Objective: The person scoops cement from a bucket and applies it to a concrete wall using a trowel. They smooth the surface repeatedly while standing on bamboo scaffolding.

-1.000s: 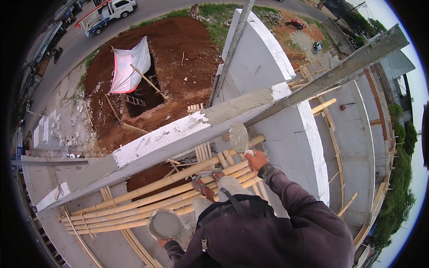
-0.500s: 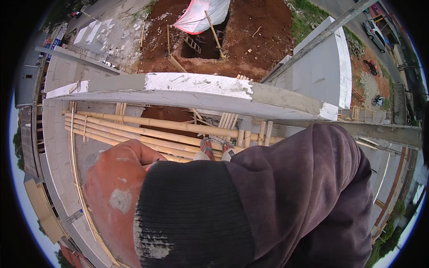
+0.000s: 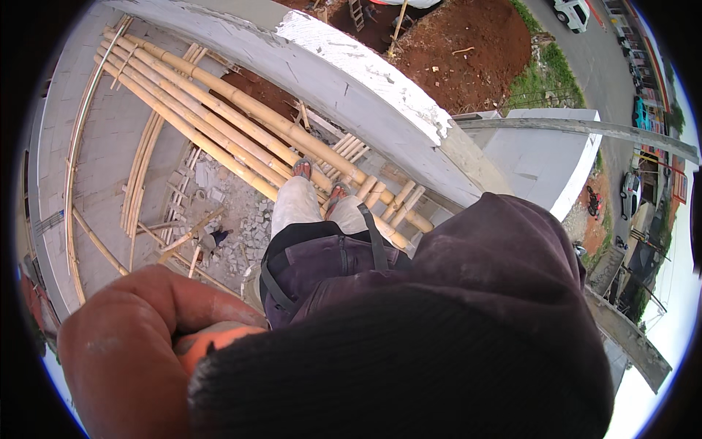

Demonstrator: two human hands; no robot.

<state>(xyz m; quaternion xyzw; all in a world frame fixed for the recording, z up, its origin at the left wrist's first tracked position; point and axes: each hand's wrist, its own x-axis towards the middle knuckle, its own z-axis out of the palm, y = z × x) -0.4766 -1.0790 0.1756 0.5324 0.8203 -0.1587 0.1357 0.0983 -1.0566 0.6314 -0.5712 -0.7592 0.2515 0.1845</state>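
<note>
My right arm, in a dark purple sleeve point(image 3: 497, 256) with a black knitted cuff point(image 3: 395, 358), reaches across my body from the right. At its end, in the lower left and close to the camera, my right hand point(image 3: 121, 344) is closed. Its fingers curl around something orange point(image 3: 216, 345), mostly hidden behind the cuff, whose kind I cannot make out. My left hand is not in view. Below, my sandalled feet point(image 3: 302, 169) stand on a row of bamboo poles point(image 3: 219, 113).
A pale block wall point(image 3: 365, 73) with a rough white top runs diagonally beside the poles. Far below the platform are rubble point(image 3: 252, 238) and a person point(image 3: 212, 240). A concrete beam point(image 3: 578, 126) juts out at right. Beyond the wall lies a pit with a ladder point(image 3: 356, 13).
My view has turned, so the wall and poles now slant down to the right. My right hand sits lower and farther left, and the orange thing now shows inside its fingers.
</note>
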